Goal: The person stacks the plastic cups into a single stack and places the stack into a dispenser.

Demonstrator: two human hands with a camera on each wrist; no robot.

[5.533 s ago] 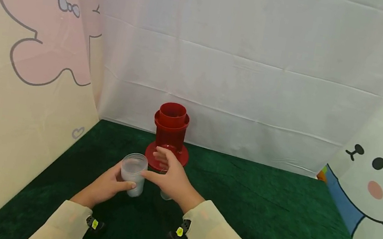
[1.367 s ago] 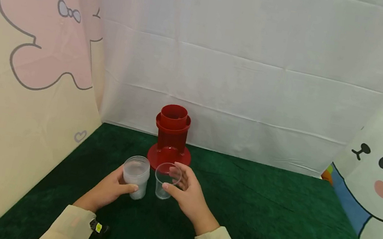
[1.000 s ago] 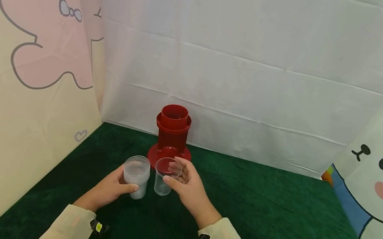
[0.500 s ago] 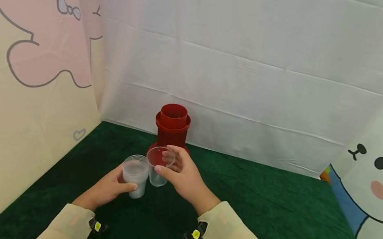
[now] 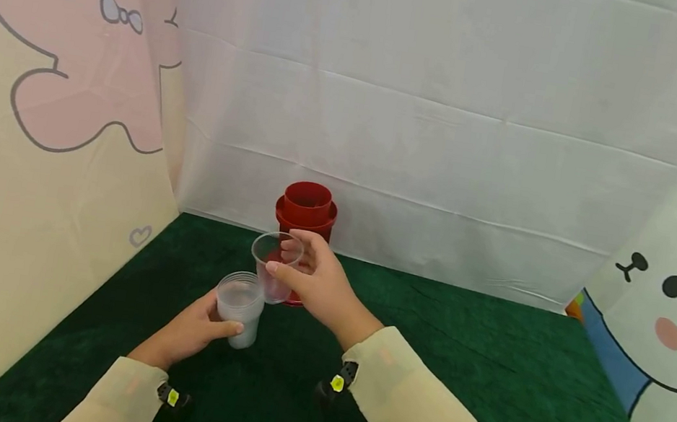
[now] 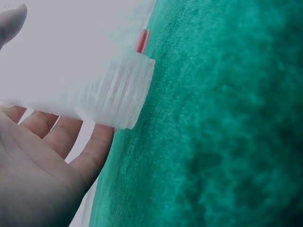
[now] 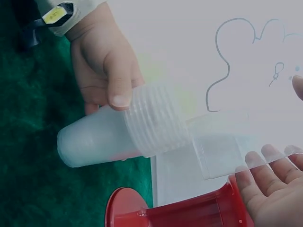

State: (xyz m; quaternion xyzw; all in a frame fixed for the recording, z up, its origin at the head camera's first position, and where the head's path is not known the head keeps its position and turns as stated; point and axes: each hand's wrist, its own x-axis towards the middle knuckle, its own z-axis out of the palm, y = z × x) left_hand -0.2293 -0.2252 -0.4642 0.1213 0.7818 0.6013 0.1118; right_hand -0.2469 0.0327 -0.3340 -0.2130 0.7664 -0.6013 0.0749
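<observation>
My left hand [image 5: 189,333] grips a nested stack of clear plastic cups [image 5: 239,304], thumb across the front, the ribbed rims at the top. In the left wrist view its fingers run under the stack [image 6: 113,94]. A single clear plastic cup [image 5: 269,279] is held between the thumb and fingers of my right hand [image 5: 330,288], just above and right of the stack. The right wrist view has the base of this cup [image 7: 222,149] close by the stack's rims [image 7: 158,118]; whether they touch I cannot tell.
Behind the right hand stands a red plastic cylinder [image 5: 307,210] with a round base and an open top, partly hidden. Dark green cloth [image 5: 452,374] covers the table. A white curtain [image 5: 428,137] closes off the back, with printed cartoon sheets on both sides.
Over the last second or so my right hand has lifted the single cup up and leftward, from beside the stack to above its rim. The left hand and stack have hardly moved.
</observation>
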